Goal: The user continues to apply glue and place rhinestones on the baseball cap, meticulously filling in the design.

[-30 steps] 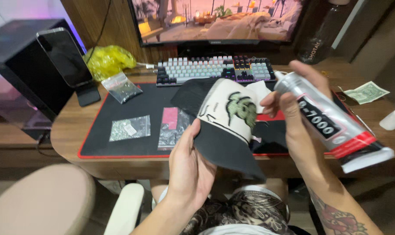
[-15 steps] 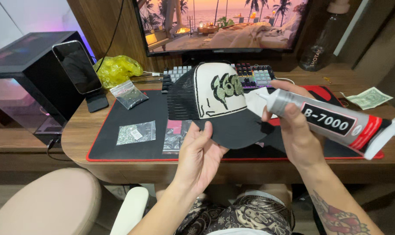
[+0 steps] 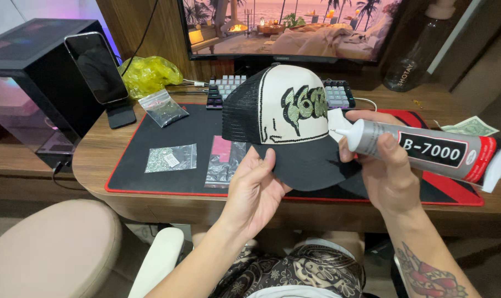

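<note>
Turned upright within the last second: black-and-cream mesh-backed trucker cap (image 3: 286,118), brought from a tilted pose to face the camera squarely, front panel fully shown. Held above the middle of the brown wooden bench (image 3: 96,160), over the black red-edged mat (image 3: 173,138). Grasped at the brim's underside, 6 o'clock of the cap, by the left hand (image 3: 253,190), grip curled on the stiff black peak.

Levelled too: soft grey squeeze tube (image 3: 427,150) of glue with a red end, clenched in the right hand (image 3: 385,176), white tapered nozzle set just beside the cap's 3 o'clock edge. Put the glittering green stone lettering and the nozzle close together.

Netting coarse, cream panel smooth, edged in tiny dark stones. Lay at 9 o'clock of the cap: small clear crinkled plastic bags (image 3: 170,157).
</note>
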